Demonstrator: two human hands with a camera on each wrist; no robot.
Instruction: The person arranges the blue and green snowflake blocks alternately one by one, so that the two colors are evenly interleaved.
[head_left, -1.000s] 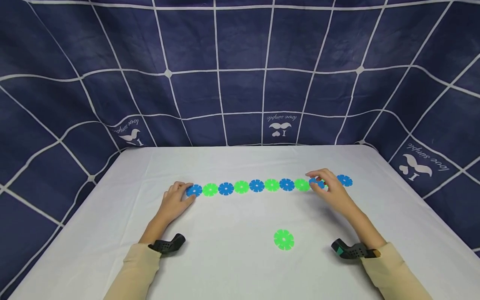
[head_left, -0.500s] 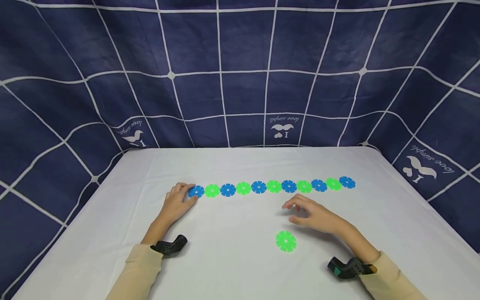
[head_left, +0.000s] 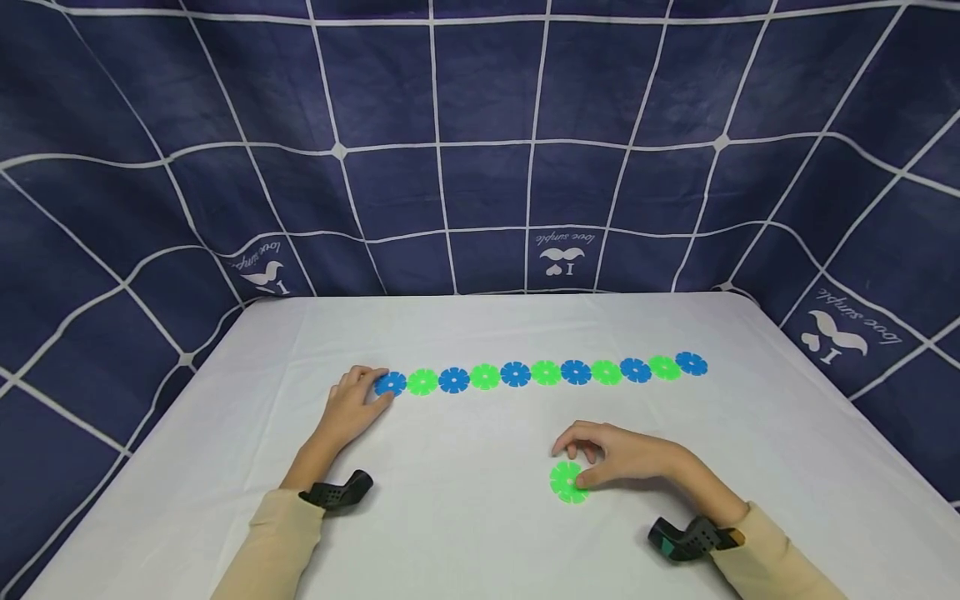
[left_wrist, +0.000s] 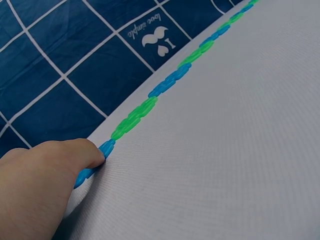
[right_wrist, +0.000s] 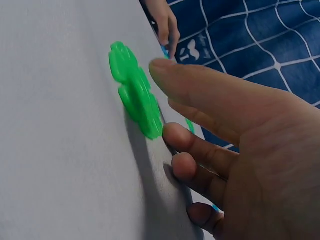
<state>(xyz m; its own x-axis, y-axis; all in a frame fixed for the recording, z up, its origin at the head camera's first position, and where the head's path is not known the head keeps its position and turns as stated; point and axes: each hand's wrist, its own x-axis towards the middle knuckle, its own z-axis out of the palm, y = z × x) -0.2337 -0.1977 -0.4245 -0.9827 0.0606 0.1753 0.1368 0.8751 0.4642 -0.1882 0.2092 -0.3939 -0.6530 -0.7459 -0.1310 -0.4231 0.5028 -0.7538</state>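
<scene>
A row of interlocking plastic discs, blue and green by turns, runs across the white table in the head view. My left hand holds the blue disc at the row's left end, thumb on its near edge and index finger on the far edge. Nearer to me lies a single green disc, flat and apart from the row. Above its right side hovers my right hand, fingers bent loosely. In the right wrist view the thumb hangs over the green disc with a gap, and a fingertip is close to its edge.
At the row's right end lies a blue disc, touching a green disc. The white cloth covers the tabletop. Dark blue checked fabric stands behind the table and along both sides.
My right hand has left the right part of the row and come down toward me to the loose green disc. The left hand stays at the left-end blue disc.
</scene>
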